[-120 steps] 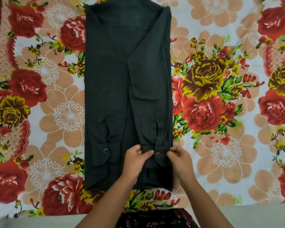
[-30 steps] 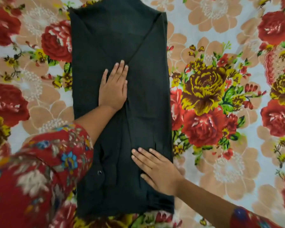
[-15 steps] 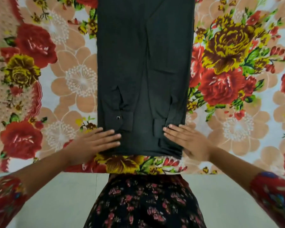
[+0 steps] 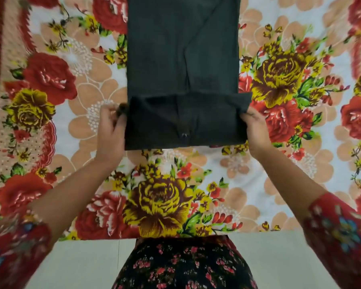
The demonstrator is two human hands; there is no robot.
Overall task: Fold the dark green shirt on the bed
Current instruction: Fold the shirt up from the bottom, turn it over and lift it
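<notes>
The dark green shirt [image 4: 182, 59] lies as a long narrow strip on the flowered bed sheet [image 4: 279, 163], its top running out of view. Its near end is turned up and over, forming a flap [image 4: 186, 119] that lies across the strip. My left hand [image 4: 111, 130] grips the flap's left edge, fingers curled round the cloth. My right hand [image 4: 255, 130] pinches the flap's right corner. Both forearms reach in from the bottom, with red flowered sleeves at the frame's lower corners.
The bed's near edge [image 4: 175, 235] runs across the lower part of the view, with pale floor beneath it. My dark flowered skirt [image 4: 183, 265] shows at bottom centre. Patterned sheet spreads on both sides of the shirt.
Half a second ago both hands lay flat at the shirt's bottom corners. Now they hold the hem, which has been lifted and carried away from me over the strip.
</notes>
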